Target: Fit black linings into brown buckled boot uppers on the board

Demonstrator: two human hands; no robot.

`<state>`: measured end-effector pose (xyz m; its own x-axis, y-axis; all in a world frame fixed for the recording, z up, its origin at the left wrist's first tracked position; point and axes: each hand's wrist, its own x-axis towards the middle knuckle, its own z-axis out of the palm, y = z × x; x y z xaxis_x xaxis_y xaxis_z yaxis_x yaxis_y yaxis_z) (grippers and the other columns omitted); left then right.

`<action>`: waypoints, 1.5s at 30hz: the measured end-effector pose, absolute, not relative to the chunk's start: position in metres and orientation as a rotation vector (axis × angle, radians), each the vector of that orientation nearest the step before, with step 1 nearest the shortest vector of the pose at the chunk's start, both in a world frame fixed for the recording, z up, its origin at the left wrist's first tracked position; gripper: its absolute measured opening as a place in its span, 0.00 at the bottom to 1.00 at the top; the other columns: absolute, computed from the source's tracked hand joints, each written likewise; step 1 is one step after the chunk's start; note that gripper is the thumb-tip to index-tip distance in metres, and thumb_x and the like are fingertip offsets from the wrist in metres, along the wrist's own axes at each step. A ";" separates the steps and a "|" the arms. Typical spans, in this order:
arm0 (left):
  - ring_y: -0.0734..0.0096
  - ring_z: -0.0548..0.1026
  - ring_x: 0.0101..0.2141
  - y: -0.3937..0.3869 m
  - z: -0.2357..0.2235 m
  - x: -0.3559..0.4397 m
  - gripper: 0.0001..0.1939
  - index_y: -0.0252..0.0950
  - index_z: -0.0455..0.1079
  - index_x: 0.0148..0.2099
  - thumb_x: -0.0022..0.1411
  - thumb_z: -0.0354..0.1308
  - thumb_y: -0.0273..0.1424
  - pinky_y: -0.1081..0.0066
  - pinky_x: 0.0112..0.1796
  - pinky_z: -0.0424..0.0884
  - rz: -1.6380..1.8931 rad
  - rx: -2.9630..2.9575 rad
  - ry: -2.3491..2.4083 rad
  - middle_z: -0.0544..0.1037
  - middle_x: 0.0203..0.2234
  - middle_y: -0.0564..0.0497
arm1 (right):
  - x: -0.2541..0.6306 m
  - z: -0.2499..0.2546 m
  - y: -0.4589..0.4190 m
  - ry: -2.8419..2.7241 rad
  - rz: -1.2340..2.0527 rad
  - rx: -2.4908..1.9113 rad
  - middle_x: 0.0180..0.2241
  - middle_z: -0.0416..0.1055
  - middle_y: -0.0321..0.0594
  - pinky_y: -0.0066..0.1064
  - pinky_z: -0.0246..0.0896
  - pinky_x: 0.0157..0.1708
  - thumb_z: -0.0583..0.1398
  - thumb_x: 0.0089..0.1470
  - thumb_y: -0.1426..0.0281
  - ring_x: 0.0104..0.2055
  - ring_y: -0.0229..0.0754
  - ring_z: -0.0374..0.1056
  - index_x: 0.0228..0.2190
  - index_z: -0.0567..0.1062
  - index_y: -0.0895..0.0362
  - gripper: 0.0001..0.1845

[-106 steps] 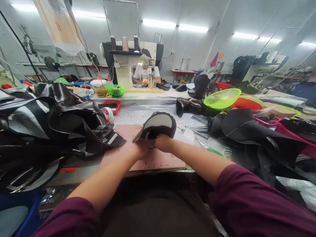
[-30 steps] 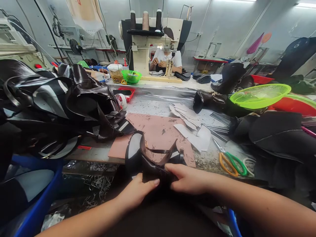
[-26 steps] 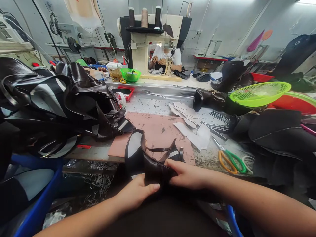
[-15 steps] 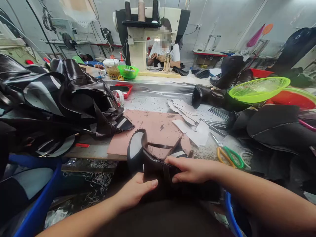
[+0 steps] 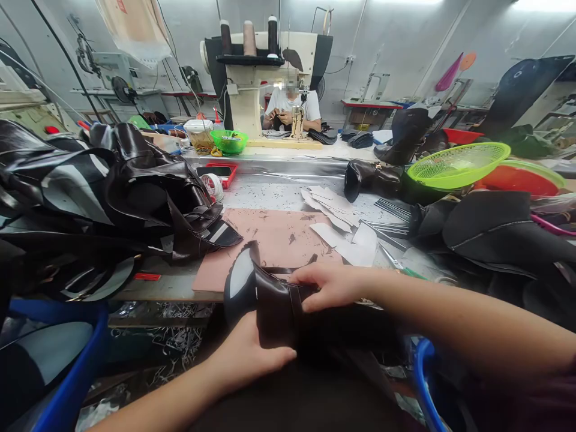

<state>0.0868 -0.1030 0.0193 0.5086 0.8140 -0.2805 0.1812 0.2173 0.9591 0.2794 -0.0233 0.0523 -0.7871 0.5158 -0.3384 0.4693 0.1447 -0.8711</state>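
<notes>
A dark brown leather boot piece [image 5: 274, 306] with a pale lining lies over the near edge of the workbench, partly on my lap. My left hand [image 5: 245, 354] grips its lower edge, fingers curled under it. My right hand [image 5: 326, 287] presses on its top, fingers closed over the leather near a strap. A pink cutting mat [image 5: 270, 240] lies just beyond the piece.
A heap of dark leather pieces [image 5: 112, 192] fills the left of the bench. White paper patterns [image 5: 342, 225] lie right of the mat. Black boot uppers [image 5: 490, 231] and a green basket [image 5: 456, 165] are at the right. Blue bins [image 5: 67, 372] stand below. A person sews at a machine [image 5: 252, 90] behind.
The boot piece has been pulled from the mat to the bench edge and turned on my lap. Both hands shifted their grip; the right hand moved up onto the top of it.
</notes>
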 end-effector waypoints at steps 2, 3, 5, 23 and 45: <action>0.61 0.72 0.35 -0.100 0.015 0.087 0.14 0.32 0.67 0.37 0.45 0.59 0.28 0.68 0.36 0.68 0.534 1.343 1.038 0.75 0.32 0.49 | 0.273 0.049 -0.027 -2.231 1.764 -1.152 0.28 0.68 0.32 0.26 0.58 0.32 0.56 0.38 0.78 0.32 0.37 0.64 0.31 0.71 0.58 0.13; 0.62 0.71 0.34 -0.098 0.012 0.087 0.12 0.32 0.67 0.35 0.45 0.58 0.28 0.69 0.35 0.67 0.532 1.363 1.063 0.74 0.30 0.50 | 0.270 0.046 -0.029 -2.155 1.773 -1.222 0.27 0.68 0.32 0.26 0.58 0.31 0.55 0.38 0.79 0.30 0.36 0.63 0.30 0.70 0.58 0.12; 0.64 0.70 0.32 -0.094 0.004 0.085 0.11 0.31 0.66 0.33 0.44 0.58 0.28 0.69 0.33 0.66 0.542 1.391 1.109 0.73 0.28 0.51 | 0.264 0.039 -0.036 -2.034 1.700 -1.340 0.25 0.66 0.31 0.25 0.57 0.29 0.55 0.37 0.79 0.28 0.35 0.63 0.27 0.69 0.58 0.10; 0.64 0.73 0.37 -0.086 -0.024 0.084 0.15 0.33 0.67 0.39 0.45 0.56 0.23 0.69 0.38 0.68 0.727 1.436 1.223 0.76 0.34 0.51 | 0.249 0.019 -0.057 -2.060 1.271 -1.444 0.18 0.54 0.28 0.25 0.44 0.22 0.54 0.34 0.78 0.23 0.33 0.51 0.17 0.54 0.55 0.11; 0.67 0.71 0.34 -0.087 -0.008 0.075 0.05 0.34 0.70 0.30 0.46 0.59 0.25 0.72 0.36 0.66 0.423 1.441 1.000 0.74 0.27 0.54 | 0.258 0.003 -0.056 -1.579 1.731 -1.175 0.18 0.51 0.25 0.24 0.43 0.21 0.63 0.36 0.68 0.21 0.31 0.47 0.22 0.55 0.54 0.19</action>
